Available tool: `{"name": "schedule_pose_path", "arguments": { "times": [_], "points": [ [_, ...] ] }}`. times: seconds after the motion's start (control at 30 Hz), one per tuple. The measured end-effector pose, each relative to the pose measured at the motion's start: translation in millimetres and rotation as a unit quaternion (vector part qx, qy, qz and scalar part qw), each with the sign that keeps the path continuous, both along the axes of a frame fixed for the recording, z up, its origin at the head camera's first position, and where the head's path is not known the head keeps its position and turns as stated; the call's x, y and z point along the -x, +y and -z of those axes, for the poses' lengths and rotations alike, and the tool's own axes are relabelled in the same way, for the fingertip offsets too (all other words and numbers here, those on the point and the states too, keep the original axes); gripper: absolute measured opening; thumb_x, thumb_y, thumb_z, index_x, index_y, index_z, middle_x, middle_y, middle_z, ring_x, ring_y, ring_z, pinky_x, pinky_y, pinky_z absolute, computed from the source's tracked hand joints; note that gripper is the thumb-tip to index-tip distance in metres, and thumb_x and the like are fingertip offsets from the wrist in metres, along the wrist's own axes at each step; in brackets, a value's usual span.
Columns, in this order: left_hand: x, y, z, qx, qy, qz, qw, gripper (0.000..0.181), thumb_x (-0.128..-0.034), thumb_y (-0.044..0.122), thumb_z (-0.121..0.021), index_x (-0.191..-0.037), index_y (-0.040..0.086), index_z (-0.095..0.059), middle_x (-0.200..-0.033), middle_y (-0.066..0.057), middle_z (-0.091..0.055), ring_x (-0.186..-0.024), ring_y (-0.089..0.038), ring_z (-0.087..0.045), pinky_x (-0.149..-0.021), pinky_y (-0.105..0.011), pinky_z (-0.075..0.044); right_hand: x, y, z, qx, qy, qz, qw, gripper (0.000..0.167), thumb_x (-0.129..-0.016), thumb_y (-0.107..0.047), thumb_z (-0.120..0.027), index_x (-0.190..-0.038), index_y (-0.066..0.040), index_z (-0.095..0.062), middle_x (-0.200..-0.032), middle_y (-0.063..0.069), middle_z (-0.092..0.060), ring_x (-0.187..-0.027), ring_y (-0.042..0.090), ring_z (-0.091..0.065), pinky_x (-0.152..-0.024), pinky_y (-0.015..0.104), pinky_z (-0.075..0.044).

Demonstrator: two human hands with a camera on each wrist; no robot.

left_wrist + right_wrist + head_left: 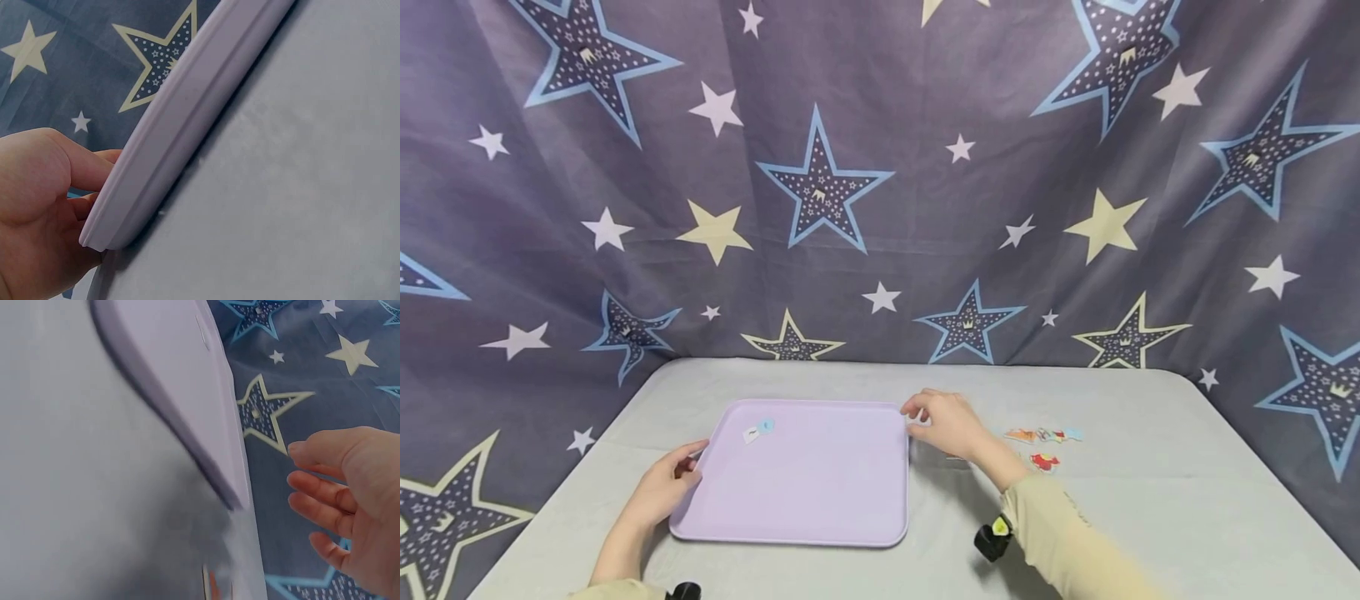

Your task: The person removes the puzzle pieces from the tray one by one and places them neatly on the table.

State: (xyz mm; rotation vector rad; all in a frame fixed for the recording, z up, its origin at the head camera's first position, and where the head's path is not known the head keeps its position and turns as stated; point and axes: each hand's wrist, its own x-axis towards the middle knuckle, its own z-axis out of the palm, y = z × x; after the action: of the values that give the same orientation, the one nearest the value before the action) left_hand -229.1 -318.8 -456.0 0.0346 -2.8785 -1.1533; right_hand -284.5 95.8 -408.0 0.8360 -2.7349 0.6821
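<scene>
A light purple tray (805,475) lies on the grey table. Its left rim is held by my left hand (658,487); in the left wrist view the fingertips of that hand (37,206) are partly hidden behind the tray wall (169,137). My right hand (951,421) hovers at the far right corner of the tray. Seen from the right wrist, this hand (350,494) has its fingers loosely bent, apart from the tray (181,381) and with nothing in them. Near the tray's far left corner sit a small white piece (751,435) and a light blue round piece (765,426).
Right of the tray, several small colourful cutouts lie in a row, among them an orange piece (1021,435). A red piece (1045,462) lies nearer. Behind the table (1150,517) hangs a star-patterned curtain (917,200).
</scene>
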Motion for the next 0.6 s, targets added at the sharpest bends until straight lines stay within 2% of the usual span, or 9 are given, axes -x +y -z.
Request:
{"name": "schedule_pose_path", "arguments": {
  "times": [0.3,0.6],
  "points": [
    [0.1,-1.2,2.1,0.001,0.003,-0.004,1.0000,0.046,-0.0831,0.002,-0.051,-0.129,-0.004,-0.045,-0.093,-0.011,-0.052,-0.078,-0.014,-0.043,-0.066,-0.023,-0.036,4.7,-51,-6.0,0.015,-0.008,-0.023,0.9996,0.022,-0.077,-0.022,-0.067,-0.097,-0.014,-0.067,-0.088,-0.003,-0.063,-0.079,0.014,-0.060,-0.072,0.030,-0.042],
    [0.9,-1.2,1.7,0.001,0.005,0.001,1.0000,0.045,-0.0846,0.003,-0.053,-0.129,-0.005,-0.045,-0.094,-0.011,-0.053,-0.079,-0.014,-0.046,-0.067,-0.024,-0.038,3.9,-93,-5.4,-0.013,-0.008,-0.040,0.9991,0.024,-0.078,-0.028,-0.065,-0.100,-0.018,-0.067,-0.088,-0.005,-0.063,-0.080,0.011,-0.060,-0.074,0.026,-0.040]
  ]
}}
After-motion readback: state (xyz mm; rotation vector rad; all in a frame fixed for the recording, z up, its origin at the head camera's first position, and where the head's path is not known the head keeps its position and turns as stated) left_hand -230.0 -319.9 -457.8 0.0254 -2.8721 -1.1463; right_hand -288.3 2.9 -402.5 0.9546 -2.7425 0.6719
